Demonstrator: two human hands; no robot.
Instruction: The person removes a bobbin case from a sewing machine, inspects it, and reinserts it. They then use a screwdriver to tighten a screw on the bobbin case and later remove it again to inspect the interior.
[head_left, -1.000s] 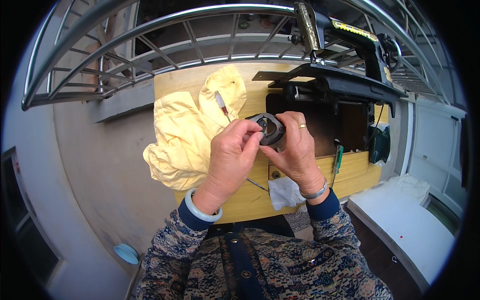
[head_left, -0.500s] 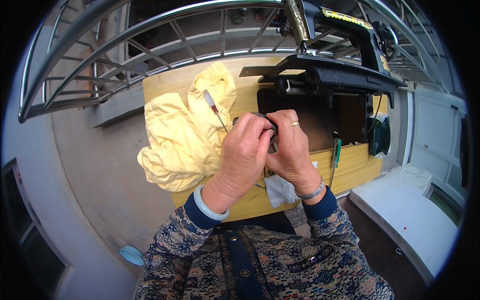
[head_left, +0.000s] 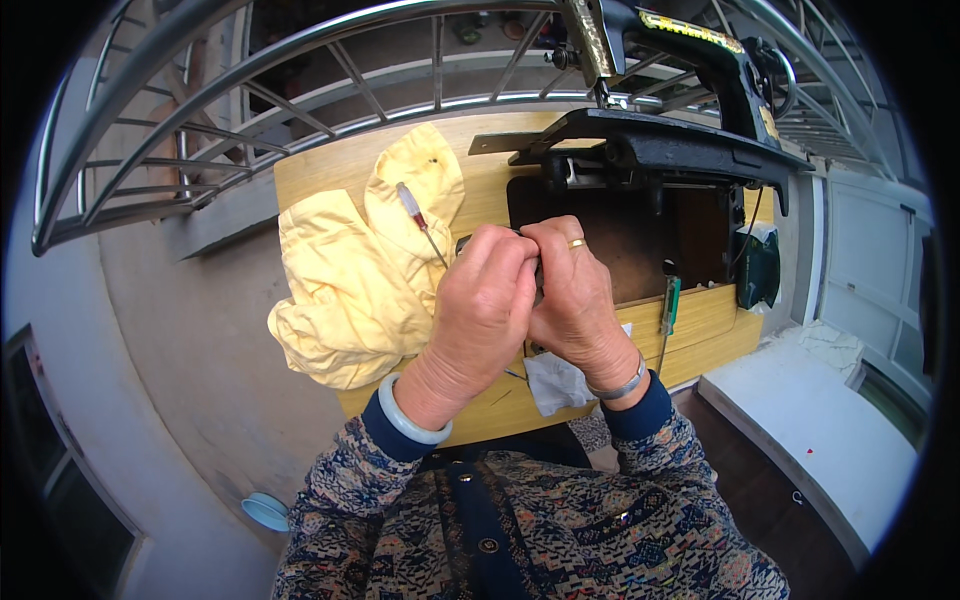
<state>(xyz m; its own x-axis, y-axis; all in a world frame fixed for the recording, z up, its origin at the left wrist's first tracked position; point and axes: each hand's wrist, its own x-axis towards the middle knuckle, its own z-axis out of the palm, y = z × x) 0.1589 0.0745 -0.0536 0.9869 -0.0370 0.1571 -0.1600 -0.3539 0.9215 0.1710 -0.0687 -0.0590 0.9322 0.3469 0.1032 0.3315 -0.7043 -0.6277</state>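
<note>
Both of my hands are brought together over the front of a wooden sewing table, fingers curled inward. Between them is a small dark part, mostly covered by my fingers, so its kind cannot be made out. My left hand grips it from the left, and my right hand closes on it from the right. Just left of my left hand, a screwdriver with a clear and red handle lies on a crumpled yellow cloth. Under my right wrist is a crumpled white paper or cloth.
A black sewing machine is tipped back on its hinges, exposing the table's opening. A green-handled screwdriver lies at the right. A dark green packet stands by the table's right end. Metal railings run behind.
My right fingers have closed further over the dark part, so less of it shows. My hands stay together in nearly the same place; the view has shifted slightly.
</note>
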